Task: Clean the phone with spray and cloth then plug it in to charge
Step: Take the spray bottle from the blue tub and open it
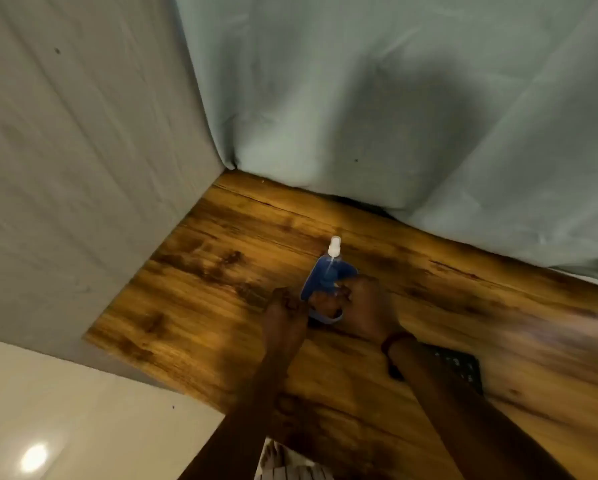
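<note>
- Two bare forearms are reaching up from the bottom edge over the wooden table (193, 271), and I am watching them meet near its middle.
- Under the right forearm a dark flat object (464, 370) is lying on the wood; it is too blurred for me to say whether it is the phone.
- My left hand (285, 311) is resting on the table just left of the cloth, fingers curled together, gripping nothing that I can make out.
- My right hand (363, 306) is pressing down on the blue cloth (325, 275), fingers bunched and clamping its near part.
- Just past the hands, a spray bottle (334, 249) with a white nozzle is standing at the far edge of the cloth.
- Farther back, pale green fabric (394, 98) is hanging behind the table, and a grey sheet (65, 168) is covering the left side.
</note>
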